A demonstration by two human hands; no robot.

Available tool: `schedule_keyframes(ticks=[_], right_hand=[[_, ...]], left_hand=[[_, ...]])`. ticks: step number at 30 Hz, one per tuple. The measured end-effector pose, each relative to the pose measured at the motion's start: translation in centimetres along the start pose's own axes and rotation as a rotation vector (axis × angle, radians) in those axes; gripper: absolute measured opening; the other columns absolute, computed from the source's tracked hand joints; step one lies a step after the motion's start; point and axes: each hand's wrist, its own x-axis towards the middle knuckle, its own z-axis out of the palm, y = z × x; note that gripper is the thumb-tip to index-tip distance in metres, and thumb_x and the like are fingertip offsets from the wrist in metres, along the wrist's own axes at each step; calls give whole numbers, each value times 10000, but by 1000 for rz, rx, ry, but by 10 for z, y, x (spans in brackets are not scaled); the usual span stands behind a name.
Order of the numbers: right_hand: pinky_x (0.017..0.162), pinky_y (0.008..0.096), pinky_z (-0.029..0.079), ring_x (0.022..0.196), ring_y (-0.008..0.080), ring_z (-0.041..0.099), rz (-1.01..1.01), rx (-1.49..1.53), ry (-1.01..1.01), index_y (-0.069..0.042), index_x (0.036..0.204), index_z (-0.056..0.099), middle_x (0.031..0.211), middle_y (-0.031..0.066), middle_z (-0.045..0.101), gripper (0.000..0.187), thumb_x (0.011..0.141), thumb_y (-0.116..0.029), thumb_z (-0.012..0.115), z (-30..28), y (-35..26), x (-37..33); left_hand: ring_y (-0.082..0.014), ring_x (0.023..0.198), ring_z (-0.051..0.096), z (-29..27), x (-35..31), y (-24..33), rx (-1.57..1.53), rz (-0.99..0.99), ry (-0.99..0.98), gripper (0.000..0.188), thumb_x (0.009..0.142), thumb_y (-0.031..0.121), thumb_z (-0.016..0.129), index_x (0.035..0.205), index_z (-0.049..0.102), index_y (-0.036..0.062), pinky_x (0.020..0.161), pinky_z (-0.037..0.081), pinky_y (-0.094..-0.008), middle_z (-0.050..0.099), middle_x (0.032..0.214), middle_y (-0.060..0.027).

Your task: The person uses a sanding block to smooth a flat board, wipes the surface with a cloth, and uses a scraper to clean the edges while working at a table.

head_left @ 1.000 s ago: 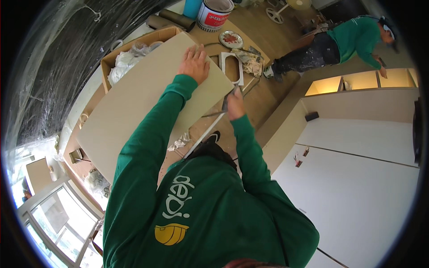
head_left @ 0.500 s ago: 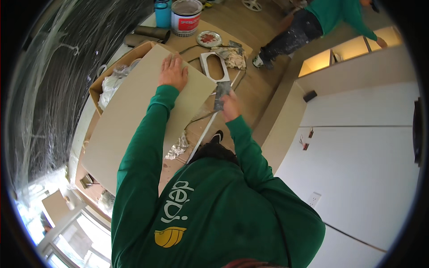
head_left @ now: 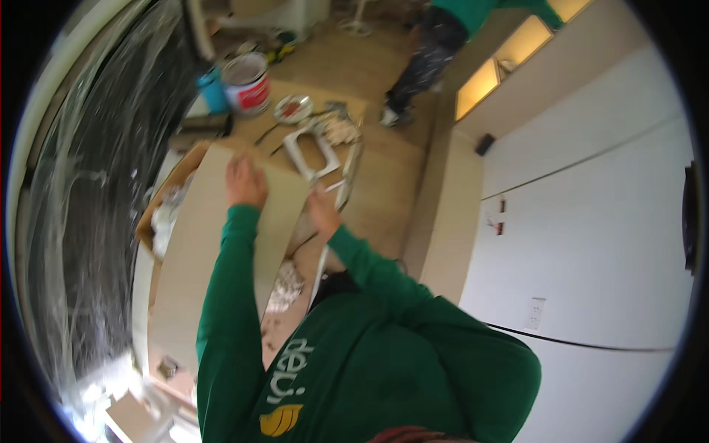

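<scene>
the panel [head_left: 196,244] is plain pale beige. the person's sweatshirt [head_left: 399,362] is deep green, with white lettering [head_left: 290,373] and a yellow emblem [head_left: 281,420]. the can [head_left: 244,72] is greyish white with a red label [head_left: 255,95] (the cup [head_left: 213,94] is bright blue). the lid [head_left: 293,109] is silvery, blotched reddish brown; the frame [head_left: 293,153] white; the co-worker's trousers [head_left: 430,63] dark with pale specks; the wall [head_left: 583,244] white, crossed by dark lines.

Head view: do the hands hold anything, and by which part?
The left hand lies open on the board near its far edge, no grip visible. The right hand is by its right corner; blur hides whether it holds anything.
</scene>
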Motion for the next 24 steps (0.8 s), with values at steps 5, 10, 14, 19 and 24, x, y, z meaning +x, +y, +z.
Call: schedule_keyframes(ticks=[5,10,14,19,24], right_hand=[[1145,416,323,1383,394,415,198,96,-164,63,1440,404,1446,307,464,488,1008,-162,423,10,-20,13],[1156,372,295,1396,368,401,95,201,-80,59,1462,384,1463,284,462,530,989,-166,463,-7,-38,-4],[1186,360,236,1441,382,324,73,186,-109,82,1505,297,1512,300,384,604,966,-135,461,-3,-64,-9],[1231,350,126,1517,368,176,164,124,-232,74,1545,206,1594,290,255,643,939,-47,382,-7,-61,0],[1239,364,114,1523,368,149,90,28,-199,91,1543,162,1595,320,211,657,926,-30,355,-14,-34,-9]], left_hand=[[-413,1370,403,-10,-8,-3,49,-6,17,392,947,190,562,1258,532,-46,1177,290,-494,497,1433,-228],[-407,1377,402,-15,0,13,80,18,-13,394,954,195,557,1266,531,-44,1183,288,-490,478,1464,-212],[-399,1381,402,-11,1,6,86,2,10,428,955,205,557,1298,518,-49,1183,290,-489,470,1472,-208],[-396,1390,392,-12,-3,3,101,-9,-4,438,958,214,551,1303,515,-54,1188,283,-486,455,1486,-207],[-390,1397,389,-12,-4,13,85,4,-20,433,957,214,549,1298,521,-51,1192,275,-489,466,1478,-209]])
